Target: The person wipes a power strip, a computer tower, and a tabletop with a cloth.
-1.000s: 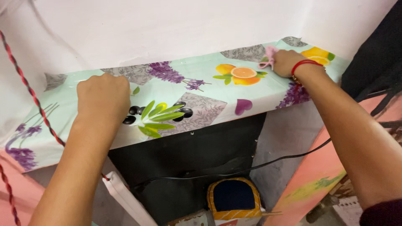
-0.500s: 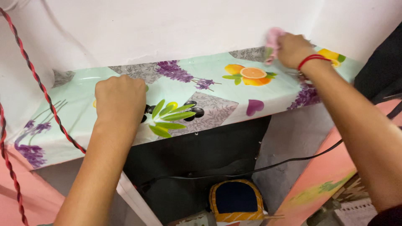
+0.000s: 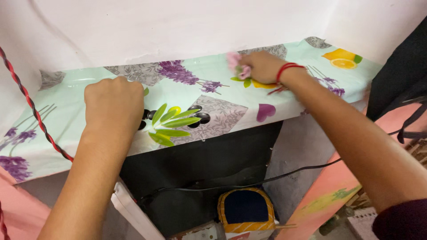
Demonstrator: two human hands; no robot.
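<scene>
Cloth (image 3: 236, 66), pink and bunched small, sits in the right hand (image 3: 262, 66), whose fingers are curled closed around it against the shelf covering (image 3: 187, 91). The wad pokes out of the fist toward the left hand's side, so its short length runs roughly along the shelf rather than across it; it is too blurred and crumpled to make out a clearer long axis. A red bracelet (image 3: 287, 69) circles the wrist just behind that hand.

Well apart from it, the left hand (image 3: 113, 104) is balled into a fist, knuckles up, pressed on the same covering; whether anything is inside it cannot be seen. The covering is a glossy pale-green sheet printed with lavender sprigs, olives with green leaves and citrus slices, and the olive print lies just beside the left fist on the side toward the right hand.

Beyond both hands rises a white wall (image 3: 178, 31). A red-and-black twisted cord (image 3: 31, 106) hangs outside the left forearm. Below the hands, a black cable (image 3: 267, 178) crosses a dark recess above a yellow-edged dark blue bag (image 3: 246, 209).
</scene>
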